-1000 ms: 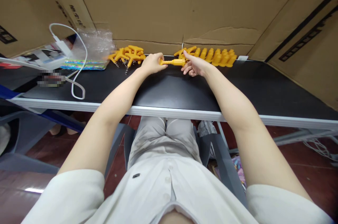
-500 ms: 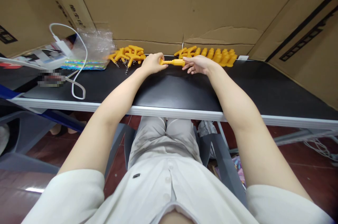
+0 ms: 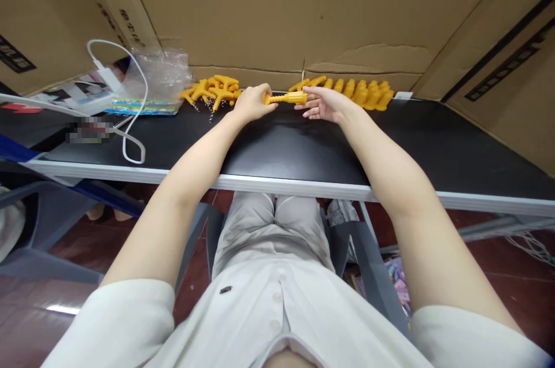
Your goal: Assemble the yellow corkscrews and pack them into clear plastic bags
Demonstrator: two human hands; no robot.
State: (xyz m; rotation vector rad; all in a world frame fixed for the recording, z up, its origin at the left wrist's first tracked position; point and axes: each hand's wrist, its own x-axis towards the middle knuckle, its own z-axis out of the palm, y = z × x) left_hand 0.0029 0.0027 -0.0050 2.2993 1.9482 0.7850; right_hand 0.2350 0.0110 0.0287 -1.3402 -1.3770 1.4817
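Observation:
A yellow plastic corkscrew piece (image 3: 287, 98) is held level above the black table (image 3: 303, 151), between both hands. My left hand (image 3: 251, 103) is closed round its left end. My right hand (image 3: 324, 104) has its fingers pinched on the thicker right end, palm turned partly up. Behind my left hand lies a loose heap of yellow T-shaped corkscrews (image 3: 212, 90) with metal spirals. Behind my right hand stands a row of yellow sleeves (image 3: 364, 93) against the cardboard.
Cardboard sheets (image 3: 269, 10) wall the table at the back and both sides. At the left lie a crumpled clear plastic bag (image 3: 158, 76), a colourful packet (image 3: 139, 106), a white charger with looping cable (image 3: 125, 125) and papers. Grey chair parts show below the table.
My right hand has turned on the piece's right end, from fingers curled under to palm partly up. The view has shifted slightly. My left hand keeps its grip.

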